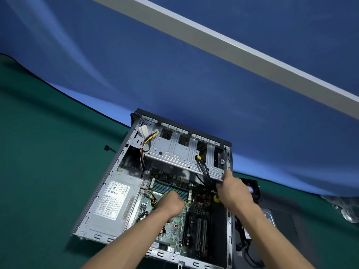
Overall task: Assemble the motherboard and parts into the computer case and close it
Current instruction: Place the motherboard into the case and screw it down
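Note:
The open computer case [101, 193] lies on its side on a green mat. Inside it sit the green motherboard [174, 230], a grey power supply [114, 202] at the left and a metal drive cage [174, 150] at the far end. My left hand [171, 204] is curled into a fist over the board, just in front of the memory slots [169, 188]; its fingertips are hidden. My right hand [233, 193] is at the cage's right corner and grips a yellow-and-black tool handle [216, 199], its index finger touching the cage edge. Black cables with a yellow plug [199, 157] hang from the cage.
To the right of the case lie a black fan [252, 188], a dark side panel [283, 222], a drive [269, 215] and loose cables [244, 243]. Clear plastic wrap [345, 208] lies at the far right. A small black connector [107, 148] rests on the mat at the left. A blue backdrop hangs behind.

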The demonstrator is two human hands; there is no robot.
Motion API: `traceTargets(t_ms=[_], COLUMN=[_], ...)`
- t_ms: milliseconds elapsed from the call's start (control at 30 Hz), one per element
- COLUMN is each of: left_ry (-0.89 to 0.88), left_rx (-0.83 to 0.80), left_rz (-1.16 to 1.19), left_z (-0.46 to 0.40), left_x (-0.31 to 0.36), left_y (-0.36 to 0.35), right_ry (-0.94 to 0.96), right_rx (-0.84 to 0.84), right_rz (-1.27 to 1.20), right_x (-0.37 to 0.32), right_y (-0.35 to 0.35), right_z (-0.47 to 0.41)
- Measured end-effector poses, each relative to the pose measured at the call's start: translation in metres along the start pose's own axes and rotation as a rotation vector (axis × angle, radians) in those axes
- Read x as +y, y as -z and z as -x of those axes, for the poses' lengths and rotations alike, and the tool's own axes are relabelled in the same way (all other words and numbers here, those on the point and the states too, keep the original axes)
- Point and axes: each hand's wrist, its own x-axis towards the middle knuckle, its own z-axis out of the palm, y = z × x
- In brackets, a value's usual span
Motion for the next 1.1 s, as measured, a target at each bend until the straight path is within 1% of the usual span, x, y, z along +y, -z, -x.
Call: traceTargets(t_ms=[67,167,200,300,433,567,667,800,933,1033,1100], left_ry=[0.003,0.001,-0.002,-0.004,-0.015,-0.004,-0.007,-0.008,-0.014,-0.014,-0.02], left_rx=[0.005,0.003,0.0,0.001,-0.003,-0.013,-0.009,-0.017,-0.02,-0.014,-0.01], left_rz=[-0.004,0.001,-0.003,0.011,-0.008,0.02,0.018,0.039,0.037,0.041,0.028], left_z=[0.0005,0.0015,0.0012,0.0011,0.0004,-0.0004,0.001,0.0004,0.0016,0.0014,0.0026], left_x=[0.0005,0.0005,0.0005,0.0007,-0.0002,-0.0011,-0.0006,0.0001,0.0003,0.0011,0.0012], left_y=[0.0006,0.001,0.0006,0.0011,0.0012,0.0006,0.001,0.0002,0.0004,0.0002,0.0019], right_ry=[-0.007,0.035,0.038,0.033,0.069,0.04,0.066,0.048,0.059,0.044,0.052], right_rx=[0.037,-0.029,-0.017,0.097,0.031,0.081,-0.005,0.048,-0.037,0.021,-0.012], right_rz=[0.026,0.009,0.05,0.176,0.12,0.18,0.119,0.173,0.145,0.184,0.145], right_x=[0.0016,0.0007,0.0011,0.0039,0.0014,0.0036,0.0017,0.001,-0.0003,0.0009,-0.0002], right_y=[-0.0011,-0.002,-0.003,-0.0079,-0.0061,-0.0061,-0.0026,-0.0011,0.0005,0.0015,0.0013], right_z=[-0.0001,-0.0003,-0.0007,-0.0005,-0.0032,-0.004,-0.0039,-0.003,-0.0024,-0.0028,-0.0013])
